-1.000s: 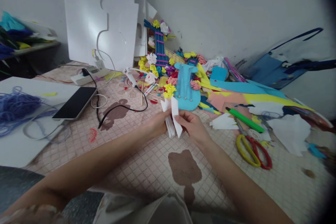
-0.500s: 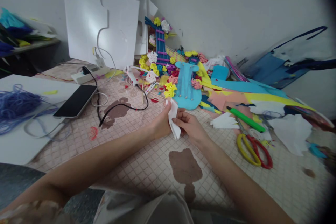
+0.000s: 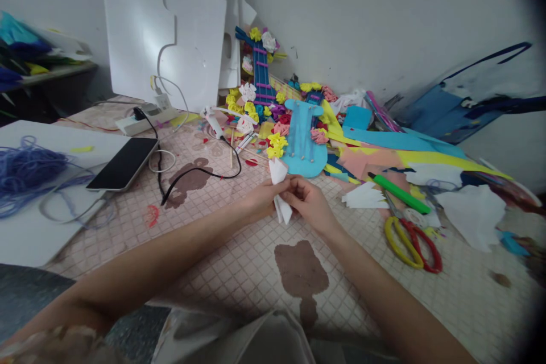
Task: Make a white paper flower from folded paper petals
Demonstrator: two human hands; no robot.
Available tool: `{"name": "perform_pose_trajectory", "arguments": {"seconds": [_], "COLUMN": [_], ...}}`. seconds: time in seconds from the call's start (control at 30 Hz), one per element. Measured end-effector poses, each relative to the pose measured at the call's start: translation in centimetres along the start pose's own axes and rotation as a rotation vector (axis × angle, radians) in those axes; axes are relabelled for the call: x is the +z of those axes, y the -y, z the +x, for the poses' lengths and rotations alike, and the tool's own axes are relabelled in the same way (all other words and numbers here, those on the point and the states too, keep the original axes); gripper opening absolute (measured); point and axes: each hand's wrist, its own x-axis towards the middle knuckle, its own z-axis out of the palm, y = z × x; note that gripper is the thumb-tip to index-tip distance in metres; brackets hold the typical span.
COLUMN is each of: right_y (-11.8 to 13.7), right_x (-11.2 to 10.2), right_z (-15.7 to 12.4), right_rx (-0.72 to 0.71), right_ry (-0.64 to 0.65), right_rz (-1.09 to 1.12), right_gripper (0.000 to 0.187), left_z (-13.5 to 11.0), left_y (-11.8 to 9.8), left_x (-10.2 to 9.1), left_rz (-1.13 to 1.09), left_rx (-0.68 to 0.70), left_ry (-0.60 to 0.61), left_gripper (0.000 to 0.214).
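Note:
A narrow strip of folded white paper is pinched at its middle between both hands, above the table. My left hand grips it from the left with the thumb across the front. From the right, my right hand closes thumb and fingers on the same paper. The paper's lower end spreads into separate layers. Just beyond the hands lies a light blue guitar-shaped cutout with yellow and pink crepe-paper flowers at its sides.
Scissors with yellow and red handles, a green cutter and white paper pieces lie right. Left are a phone, purple yarn and a power strip. A glue gun trails a black cord across the table.
My left thumb has moved down from the paper's upper edge to its middle, and the paper is now squeezed narrow there, its ends flaring. The right hand has barely shifted.

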Motion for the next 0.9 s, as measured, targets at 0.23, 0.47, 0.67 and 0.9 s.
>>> {"name": "perform_pose_trajectory", "arguments": {"seconds": [0.23, 0.47, 0.67, 0.9], "right_y": [0.7, 0.5, 0.8, 0.3], "right_x": [-1.5, -0.8, -0.9, -1.6], "right_z": [0.2, 0.1, -0.1, 0.2], "right_rx": [-0.097, 0.186, 0.119, 0.09], "right_ry": [-0.308, 0.119, 0.108, -0.02], "right_rz": [-0.051, 0.442, 0.396, 0.287], "right_gripper": [0.024, 0.041, 0.049, 0.035], "left_z": [0.1, -1.0, -1.3, -1.1], "left_y": [-1.9, -1.5, -1.5, -1.5], "left_x": [-0.3, 0.4, 0.0, -0.7], "left_rz": [0.041, 0.241, 0.504, 0.438], "left_rx": [0.064, -0.194, -0.246, -0.354], "left_ry": [0.006, 0.199, 0.333, 0.364], "left_gripper": [0.014, 0.027, 0.026, 0.026]}}
